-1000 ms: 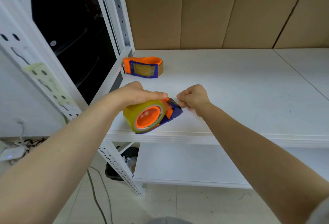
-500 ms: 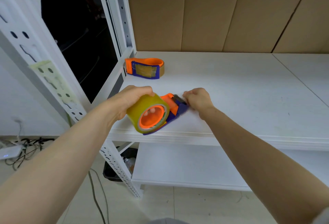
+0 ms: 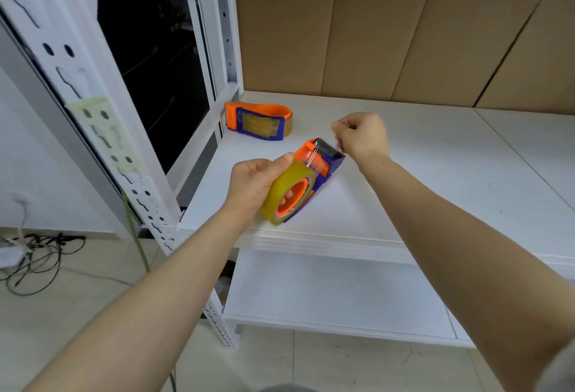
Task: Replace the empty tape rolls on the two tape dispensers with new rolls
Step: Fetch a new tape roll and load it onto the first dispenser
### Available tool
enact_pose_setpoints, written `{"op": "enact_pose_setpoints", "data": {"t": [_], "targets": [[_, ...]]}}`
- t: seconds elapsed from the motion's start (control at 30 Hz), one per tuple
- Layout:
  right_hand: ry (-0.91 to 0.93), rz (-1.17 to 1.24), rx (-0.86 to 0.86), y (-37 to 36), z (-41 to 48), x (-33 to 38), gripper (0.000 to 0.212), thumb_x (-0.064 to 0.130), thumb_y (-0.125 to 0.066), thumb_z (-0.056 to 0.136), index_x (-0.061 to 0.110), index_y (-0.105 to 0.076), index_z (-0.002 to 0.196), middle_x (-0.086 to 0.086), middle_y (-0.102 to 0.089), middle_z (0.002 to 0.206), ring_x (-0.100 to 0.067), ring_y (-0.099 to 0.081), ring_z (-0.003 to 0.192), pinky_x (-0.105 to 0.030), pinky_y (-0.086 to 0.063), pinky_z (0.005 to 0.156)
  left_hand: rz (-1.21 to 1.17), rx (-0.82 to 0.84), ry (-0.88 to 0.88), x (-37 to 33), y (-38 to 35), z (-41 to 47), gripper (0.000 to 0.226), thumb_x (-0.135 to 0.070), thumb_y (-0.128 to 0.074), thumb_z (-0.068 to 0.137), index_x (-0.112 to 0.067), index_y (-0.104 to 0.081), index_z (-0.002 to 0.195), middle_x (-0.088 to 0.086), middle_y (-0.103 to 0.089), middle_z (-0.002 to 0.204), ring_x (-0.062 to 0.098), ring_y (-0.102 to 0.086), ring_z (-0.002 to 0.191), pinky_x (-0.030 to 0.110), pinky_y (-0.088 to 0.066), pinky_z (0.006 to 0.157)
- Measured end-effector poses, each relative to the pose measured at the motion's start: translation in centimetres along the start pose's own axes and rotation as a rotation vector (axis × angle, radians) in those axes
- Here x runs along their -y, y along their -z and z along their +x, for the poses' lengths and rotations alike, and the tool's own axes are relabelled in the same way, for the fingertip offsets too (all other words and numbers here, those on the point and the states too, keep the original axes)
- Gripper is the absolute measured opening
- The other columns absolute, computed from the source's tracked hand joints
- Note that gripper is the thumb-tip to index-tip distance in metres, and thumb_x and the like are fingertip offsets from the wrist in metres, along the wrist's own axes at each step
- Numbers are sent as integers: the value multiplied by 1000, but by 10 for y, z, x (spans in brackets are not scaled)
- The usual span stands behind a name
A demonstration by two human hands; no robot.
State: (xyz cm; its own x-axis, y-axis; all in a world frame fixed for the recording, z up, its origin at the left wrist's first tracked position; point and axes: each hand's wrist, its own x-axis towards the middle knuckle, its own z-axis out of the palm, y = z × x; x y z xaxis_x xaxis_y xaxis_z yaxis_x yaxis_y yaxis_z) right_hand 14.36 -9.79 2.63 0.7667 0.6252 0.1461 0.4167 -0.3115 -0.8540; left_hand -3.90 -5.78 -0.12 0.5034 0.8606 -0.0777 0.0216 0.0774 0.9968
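near dispenser (image 3: pixel 314 170) front of shelf (image 3: pixel 435 180) | second dispenser (image 3: pixel 259 122) behind, left, on shelf

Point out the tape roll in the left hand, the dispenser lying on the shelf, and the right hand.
tape roll (image 3: pixel 281 187), head view, yellowish outer band
far dispenser (image 3: pixel 259 120), head view, blue side plate
right hand (image 3: pixel 362 134), head view, back of the fist

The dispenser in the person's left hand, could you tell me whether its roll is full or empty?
Full: a thick yellowish roll sits around the orange hub of the dispenser.
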Motion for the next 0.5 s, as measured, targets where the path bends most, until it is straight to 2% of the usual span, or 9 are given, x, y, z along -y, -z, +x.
{"op": "enact_pose_setpoints", "data": {"t": [0.13, 0.23, 0.4, 0.5], "targets": [[14, 8, -12, -1, 2, -1, 17, 18, -55, 88, 9, -65, 77, 2, -56, 60, -21, -54, 66, -50, -55, 78, 0, -14, -21, 3, 0, -1, 29, -38, -67, 82, -15, -61, 64, -6, -67, 50, 5, -65, 48, 16, -51, 49], [13, 22, -18, 0, 2, -1, 16, 17, -57, 87, 7, -66, 80, 4, -56, 61, -17, -51, 57, -49, -56, 76, 19, -29, -30, 5, 1, -1, 30, -41, -67, 81, -16, -62, 65, -6, -68, 52, 6, -66, 52, 17, -52, 53], [33, 36, -63, 3, 4, 1, 18, 16, -57, 87, 3, -69, 84, 4, -56, 60, -14, -49, 50, -47, -57, 73, 25, -56, -51, 6, 2, -2, 34, -42, -68, 80, -15, -60, 60, -4, -66, 51, 7, -64, 51, 16, -52, 53], [52, 56, -86, 4, 3, 2, 19, 17, -58, 87, 3, -70, 83, 1, -56, 61, -16, -49, 50, -47, -55, 73, 31, -65, -57, 6, 2, 0, 35, -44, -68, 79, -14, -61, 61, -3, -67, 58, 11, -65, 59, 21, -54, 59]]}}
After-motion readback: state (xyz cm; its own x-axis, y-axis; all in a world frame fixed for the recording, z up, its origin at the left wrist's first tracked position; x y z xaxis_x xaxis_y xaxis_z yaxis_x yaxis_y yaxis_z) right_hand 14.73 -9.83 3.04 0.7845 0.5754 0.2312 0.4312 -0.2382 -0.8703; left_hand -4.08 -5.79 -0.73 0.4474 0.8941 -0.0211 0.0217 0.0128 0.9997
